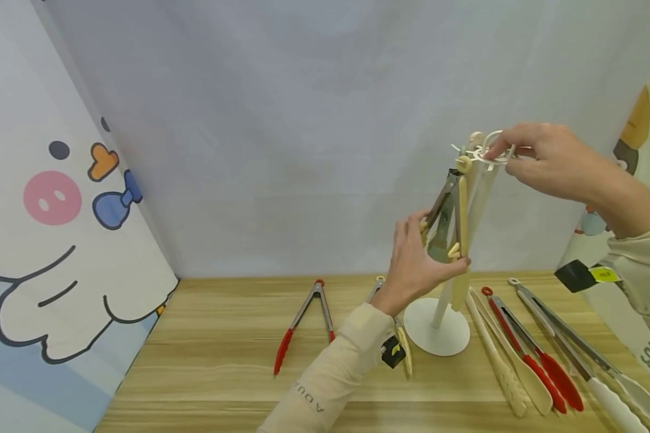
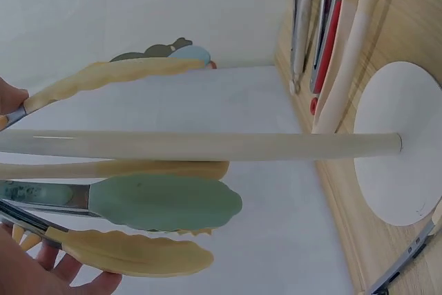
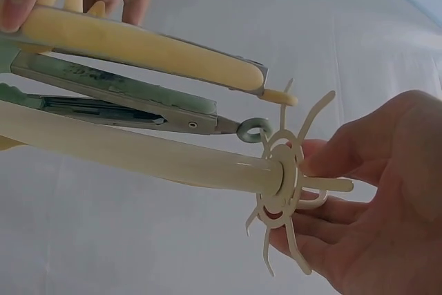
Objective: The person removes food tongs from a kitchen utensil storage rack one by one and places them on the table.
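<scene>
My left hand grips pale yellow tongs, thumb on one arm and fingers on the other, with the arms spread. Their hanging loop is up by a hook of the white utensil stand; whether it is on the hook cannot be told. Green-tipped tongs hang from the stand, close beside the yellow ones. In the left wrist view, a beige utensil lies between pole and green tongs, partly hidden. My right hand holds the hook ring at the top of the stand, fingers curled around its edge.
Red-tipped tongs lie spread on the wooden table at left. Another yellow pair is partly behind my left wrist. Right of the base lie a beige fork, a beige spoon, red tongs and white tongs.
</scene>
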Available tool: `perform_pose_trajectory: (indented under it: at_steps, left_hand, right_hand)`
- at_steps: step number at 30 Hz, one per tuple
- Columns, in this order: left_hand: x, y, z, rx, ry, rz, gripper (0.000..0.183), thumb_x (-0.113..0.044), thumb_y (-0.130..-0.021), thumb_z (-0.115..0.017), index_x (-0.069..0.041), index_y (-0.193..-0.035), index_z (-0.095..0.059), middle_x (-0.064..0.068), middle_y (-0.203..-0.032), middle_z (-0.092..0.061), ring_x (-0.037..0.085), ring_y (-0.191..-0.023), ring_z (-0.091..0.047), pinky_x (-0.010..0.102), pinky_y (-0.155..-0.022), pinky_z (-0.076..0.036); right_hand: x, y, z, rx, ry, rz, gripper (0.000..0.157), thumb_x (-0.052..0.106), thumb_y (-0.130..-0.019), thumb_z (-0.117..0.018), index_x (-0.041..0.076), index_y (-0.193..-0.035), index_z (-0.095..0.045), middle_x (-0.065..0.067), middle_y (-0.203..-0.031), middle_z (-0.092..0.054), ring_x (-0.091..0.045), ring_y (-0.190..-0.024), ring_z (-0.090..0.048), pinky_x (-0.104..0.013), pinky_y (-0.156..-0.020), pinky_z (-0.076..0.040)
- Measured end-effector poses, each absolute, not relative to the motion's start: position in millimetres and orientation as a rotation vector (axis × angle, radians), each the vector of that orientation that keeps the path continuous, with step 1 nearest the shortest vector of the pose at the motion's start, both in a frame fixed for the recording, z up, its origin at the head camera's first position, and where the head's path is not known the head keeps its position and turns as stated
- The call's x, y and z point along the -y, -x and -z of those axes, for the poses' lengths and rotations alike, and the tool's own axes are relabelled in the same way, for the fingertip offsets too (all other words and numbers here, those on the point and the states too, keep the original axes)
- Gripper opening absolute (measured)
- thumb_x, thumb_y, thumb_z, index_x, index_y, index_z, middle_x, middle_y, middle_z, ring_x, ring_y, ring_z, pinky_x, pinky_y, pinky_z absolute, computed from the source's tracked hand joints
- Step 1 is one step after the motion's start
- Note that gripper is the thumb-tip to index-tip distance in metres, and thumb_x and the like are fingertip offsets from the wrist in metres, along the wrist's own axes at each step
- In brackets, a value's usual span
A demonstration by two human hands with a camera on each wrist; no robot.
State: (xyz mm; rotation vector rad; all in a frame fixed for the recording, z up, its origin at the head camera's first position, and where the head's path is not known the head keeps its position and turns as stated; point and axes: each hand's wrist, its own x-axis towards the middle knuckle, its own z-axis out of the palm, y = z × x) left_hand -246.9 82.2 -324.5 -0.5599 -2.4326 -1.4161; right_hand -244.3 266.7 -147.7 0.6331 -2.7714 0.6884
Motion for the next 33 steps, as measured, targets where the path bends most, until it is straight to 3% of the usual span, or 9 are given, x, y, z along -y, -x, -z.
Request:
perform_pose_trajectory:
  at_steps: [7, 15, 22, 28, 33]
  left_hand:
    - [-78.8, 247.0, 326.6, 2.390, 0.609, 1.436, 0.087, -0.042, -0.068, -0.079, -0.026, -0.141, -0.033, -0.001, -0.124, -0.042, 0.014, -0.107, -0.045, 0.031, -0.081, -0.045]
    - [-75.2, 247.6, 324.4, 2.373, 0.570, 1.388, 0.086, -0.040, -0.067, -0.079, -0.024, -0.140, -0.036, 0.000, -0.129, -0.045, 0.014, -0.108, -0.045, 0.035, -0.082, -0.045]
    - [-69.7, 246.6, 321.3, 2.359, 0.541, 1.406, 0.085, -0.038, -0.067, -0.079, -0.024, -0.139, -0.038, 0.000, -0.129, -0.044, 0.015, -0.109, -0.046, 0.037, -0.083, -0.045]
    - [-60.8, 245.8, 317.4, 2.354, 0.523, 1.406, 0.084, -0.036, -0.067, -0.079, -0.022, -0.139, -0.039, 0.000, -0.126, -0.047, 0.016, -0.107, -0.046, 0.036, -0.081, -0.044]
    - [-53.6, 244.2, 316.4, 2.370, 0.502, 1.427, 0.083, -0.038, -0.068, -0.078, -0.024, -0.140, -0.039, 0.000, -0.131, -0.045, 0.018, -0.112, -0.046, 0.043, -0.084, -0.043]
  right_hand:
    - [-266.0, 245.6, 150.4, 2.719, -0.657, -0.604, 0.024, -0.001, -0.088, -0.051, 0.004, -0.107, -0.065, -0.018, -0.115, -0.058, -0.027, -0.097, -0.046, -0.051, -0.082, -0.037]
    - [-265.5, 246.8, 150.9, 2.705, -0.635, -0.566, 0.024, -0.002, -0.086, -0.052, 0.005, -0.104, -0.067, -0.016, -0.112, -0.059, -0.025, -0.092, -0.046, -0.045, -0.074, -0.036]
    - [-263.8, 247.9, 152.4, 2.704, -0.648, -0.586, 0.022, -0.001, -0.087, -0.052, 0.002, -0.104, -0.065, -0.021, -0.117, -0.058, -0.041, -0.105, -0.051, -0.056, -0.083, -0.039]
    - [-260.9, 250.5, 151.5, 2.714, -0.628, -0.622, 0.023, 0.000, -0.086, -0.052, 0.003, -0.103, -0.066, -0.022, -0.117, -0.058, -0.044, -0.108, -0.051, -0.058, -0.086, -0.038]
    - [-259.0, 251.8, 150.7, 2.729, -0.598, -0.654, 0.024, 0.000, -0.085, -0.051, 0.003, -0.103, -0.067, -0.022, -0.117, -0.058, -0.046, -0.110, -0.050, -0.058, -0.087, -0.038]
